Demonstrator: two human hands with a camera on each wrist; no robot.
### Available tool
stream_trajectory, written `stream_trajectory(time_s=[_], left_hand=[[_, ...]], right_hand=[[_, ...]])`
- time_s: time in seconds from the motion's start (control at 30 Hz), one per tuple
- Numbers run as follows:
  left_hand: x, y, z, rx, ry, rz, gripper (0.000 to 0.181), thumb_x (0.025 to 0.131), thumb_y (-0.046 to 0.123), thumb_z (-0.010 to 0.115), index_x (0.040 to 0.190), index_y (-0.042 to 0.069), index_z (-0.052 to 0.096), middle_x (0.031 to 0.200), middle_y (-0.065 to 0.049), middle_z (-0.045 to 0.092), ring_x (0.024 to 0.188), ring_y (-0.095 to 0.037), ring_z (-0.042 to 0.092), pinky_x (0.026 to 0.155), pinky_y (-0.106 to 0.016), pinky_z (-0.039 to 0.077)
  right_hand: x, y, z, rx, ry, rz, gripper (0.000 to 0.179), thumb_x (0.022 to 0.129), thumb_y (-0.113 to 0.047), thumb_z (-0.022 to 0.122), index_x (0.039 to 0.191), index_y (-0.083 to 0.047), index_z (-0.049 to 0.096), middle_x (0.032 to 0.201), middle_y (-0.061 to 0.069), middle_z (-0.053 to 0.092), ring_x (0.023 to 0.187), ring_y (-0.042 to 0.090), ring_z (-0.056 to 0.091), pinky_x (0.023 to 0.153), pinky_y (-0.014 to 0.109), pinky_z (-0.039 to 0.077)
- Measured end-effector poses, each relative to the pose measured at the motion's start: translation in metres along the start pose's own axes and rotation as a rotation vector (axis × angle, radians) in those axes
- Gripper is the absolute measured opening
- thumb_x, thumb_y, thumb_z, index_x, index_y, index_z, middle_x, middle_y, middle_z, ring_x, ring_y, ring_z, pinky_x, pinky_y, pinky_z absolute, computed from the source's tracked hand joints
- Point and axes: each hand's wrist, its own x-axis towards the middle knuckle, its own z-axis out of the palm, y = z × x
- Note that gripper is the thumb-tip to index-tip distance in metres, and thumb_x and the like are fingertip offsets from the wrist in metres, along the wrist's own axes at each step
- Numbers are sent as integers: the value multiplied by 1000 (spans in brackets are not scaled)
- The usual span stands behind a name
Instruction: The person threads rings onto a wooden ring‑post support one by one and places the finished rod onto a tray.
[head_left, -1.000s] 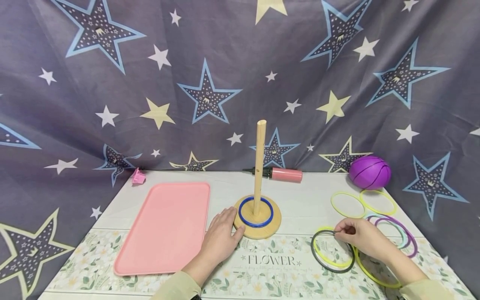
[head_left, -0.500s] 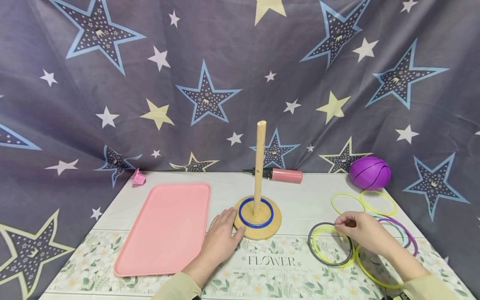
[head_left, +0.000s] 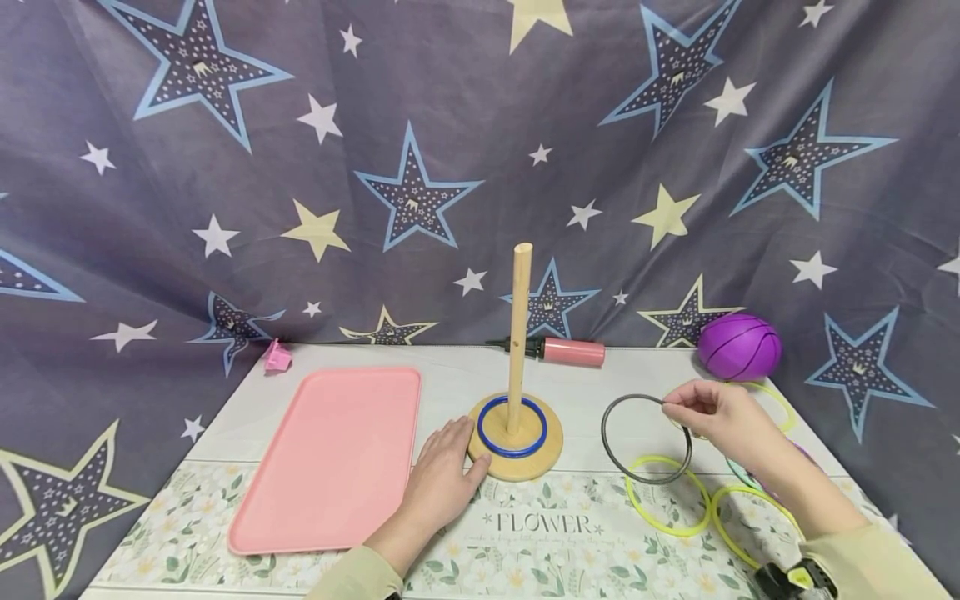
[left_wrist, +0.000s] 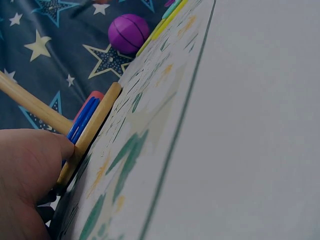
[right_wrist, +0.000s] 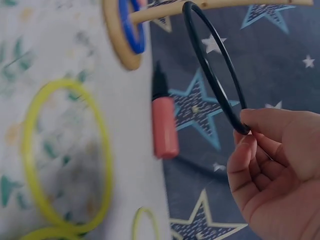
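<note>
Using the wooden peg stand (head_left: pixel 516 433) as the landmark: far left of it there's a pink scrap (head_left: pixel 276 356) by the backdrop, then a pink tray (head_left: pixel 330 454) flat on the counter (head_left: pixel 450 379). The left hand (head_left: pixel 442 475) rests against the stand's base, fingers relaxed and flat, gripping nothing. A blue ring (head_left: pixel 512 425) sits round the peg. Behind the stand lies a pink pump (head_left: pixel 562 350). To its right, the right hand (head_left: pixel 723 417) pinches a black ring (head_left: pixel 645 439), lifted above the yellow rings (head_left: pixel 667 506). Purple ball (head_left: pixel 738 346) far right.
</note>
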Motion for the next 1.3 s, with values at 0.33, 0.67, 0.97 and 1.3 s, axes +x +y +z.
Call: stream_trajectory(time_s=[0.33, 0.67, 0.97, 1.3], left_hand=[[2, 1, -2, 6, 1, 10, 69, 110, 35, 68, 159, -9, 50, 167, -26, 47, 159, -43, 40, 134, -58, 24], [3, 2, -3, 7, -7, 8, 69, 110, 36, 67, 159, -9, 50, 168, -26, 46, 159, -42, 39, 134, -58, 24], [2, 1, -3, 6, -5, 7, 68, 110, 36, 68, 159, -9, 50, 167, -26, 47, 159, -43, 40, 134, -58, 24], [-1, -1, -2, 7, -13, 6, 68, 110, 35, 67, 159, -9, 50, 168, -26, 46, 159, -42, 40, 134, -59, 24]], right_hand=[[11, -50, -21, 69, 45, -95, 23, 108, -24, 76, 118, -3, 76, 86, 5, 70, 78, 16, 64, 67, 27, 52], [24, -94, -24, 142, 135, -144, 24, 107, -22, 78, 120, -2, 76, 89, -3, 73, 77, 15, 64, 66, 25, 49], [38, -132, -13, 283, 226, -206, 23, 105, -18, 80, 117, 1, 75, 88, -9, 74, 75, 12, 66, 70, 21, 56], [55, -162, -2, 441, 285, -258, 16, 103, -14, 81, 110, -1, 77, 85, -9, 75, 73, 11, 65, 69, 22, 58]])
